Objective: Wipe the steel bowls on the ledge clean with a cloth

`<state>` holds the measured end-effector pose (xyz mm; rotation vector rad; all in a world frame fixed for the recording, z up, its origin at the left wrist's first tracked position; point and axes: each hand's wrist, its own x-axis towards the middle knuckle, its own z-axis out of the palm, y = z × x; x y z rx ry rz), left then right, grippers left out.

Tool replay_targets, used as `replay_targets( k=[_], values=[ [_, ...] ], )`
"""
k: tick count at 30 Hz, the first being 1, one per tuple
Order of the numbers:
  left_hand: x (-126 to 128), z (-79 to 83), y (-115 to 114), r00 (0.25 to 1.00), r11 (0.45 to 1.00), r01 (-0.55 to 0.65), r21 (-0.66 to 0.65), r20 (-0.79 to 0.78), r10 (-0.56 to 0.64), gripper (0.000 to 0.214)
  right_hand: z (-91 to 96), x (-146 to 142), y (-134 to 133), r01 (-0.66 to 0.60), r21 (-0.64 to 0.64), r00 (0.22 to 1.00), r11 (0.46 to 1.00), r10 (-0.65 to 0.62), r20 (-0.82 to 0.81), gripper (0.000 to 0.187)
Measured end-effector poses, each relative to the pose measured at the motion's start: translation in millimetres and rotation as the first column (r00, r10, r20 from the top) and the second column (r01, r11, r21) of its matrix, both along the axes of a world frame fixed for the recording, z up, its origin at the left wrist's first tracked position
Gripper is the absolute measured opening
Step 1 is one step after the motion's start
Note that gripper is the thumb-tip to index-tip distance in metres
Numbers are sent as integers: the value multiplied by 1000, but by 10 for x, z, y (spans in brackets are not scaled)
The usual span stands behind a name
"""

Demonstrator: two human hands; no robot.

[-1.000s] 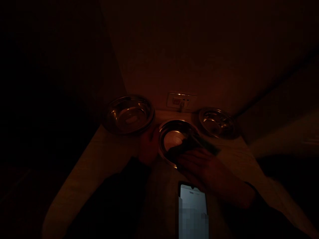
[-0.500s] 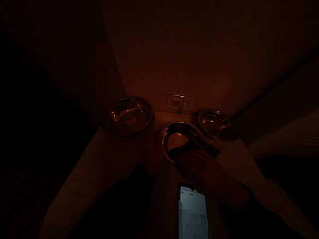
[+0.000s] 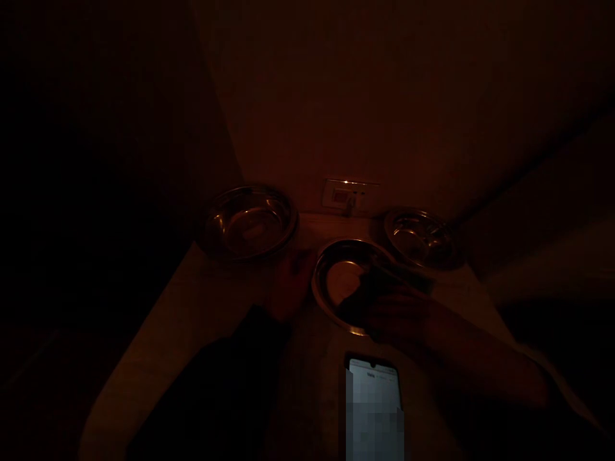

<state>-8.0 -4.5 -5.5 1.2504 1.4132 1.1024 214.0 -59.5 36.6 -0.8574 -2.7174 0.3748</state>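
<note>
The scene is very dark. A round, shiny steel plate (image 3: 343,282) with a raised rim lies in the middle of the table. At its left rim is my left hand (image 3: 288,285), its fingers curled against the edge; the exact grip is dim. My right hand (image 3: 403,314) presses a dark cloth (image 3: 358,298) onto the right side of the plate. Part of the cloth sticks out beyond the far right rim. Much of the plate's right half is hidden under the cloth and hand.
A larger steel bowl (image 3: 252,250) stands at the back left and another steel dish (image 3: 420,246) at the back right. A wall socket (image 3: 342,196) with a plug is behind the table (image 3: 144,358). Near the front lies a phone (image 3: 375,410) with its screen lit.
The plate has shifted slightly toward me. My right hand has moved right and a little nearer with the cloth. My left hand stays at the left rim, its forearm slightly shifted.
</note>
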Motion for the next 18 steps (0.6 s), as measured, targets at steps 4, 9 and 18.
replay_targets(
  k=[4,9,18],
  values=[
    [13,-29,6,1000,1000,20,8,-3,-20,31,15,8,0,-21,-41,1000,999,22,7,30],
    [14,-37,15,997,997,70,30,34,-71,32,38,-1,-27,11,-82,1000,997,-11,-3,36],
    [31,-89,17,992,994,98,57,80,-103,33,108,-60,-51,42,-108,999,993,-40,21,26]
  ],
)
